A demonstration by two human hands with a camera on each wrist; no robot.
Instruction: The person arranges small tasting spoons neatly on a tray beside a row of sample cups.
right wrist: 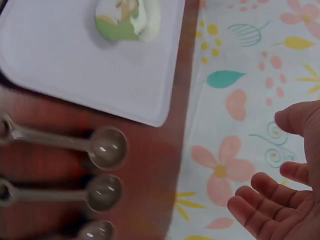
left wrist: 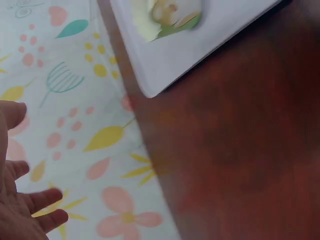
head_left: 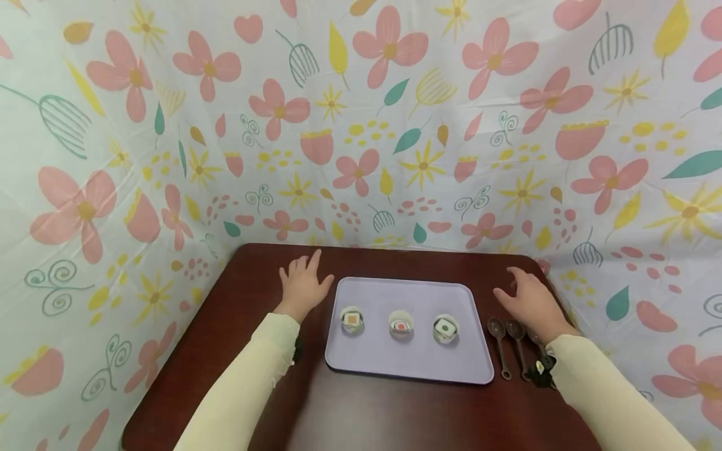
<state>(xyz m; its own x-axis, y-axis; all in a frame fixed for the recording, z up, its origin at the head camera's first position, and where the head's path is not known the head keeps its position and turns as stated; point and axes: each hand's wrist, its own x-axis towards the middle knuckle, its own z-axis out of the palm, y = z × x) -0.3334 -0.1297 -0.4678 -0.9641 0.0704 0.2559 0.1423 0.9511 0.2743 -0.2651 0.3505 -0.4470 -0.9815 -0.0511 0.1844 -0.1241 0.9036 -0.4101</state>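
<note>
Right grip (head_left: pixel 534 305) near spoons (right wrist: pixel 104 193) (glossy, round-bowled)

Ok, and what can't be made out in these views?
Third spoon: head view, partly covered by the dark wristband; right wrist view, cut by the bottom edge.
Left hand: left wrist view, cut by the left edge.
Leftmost cup: left wrist view, cut by the top edge.
Middle tile: head view, too small for detail.

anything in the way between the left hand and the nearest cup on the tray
Only the tray's left rim, which looks low, lies between the left hand and the nearest cup; no other object is visible between them.
</note>
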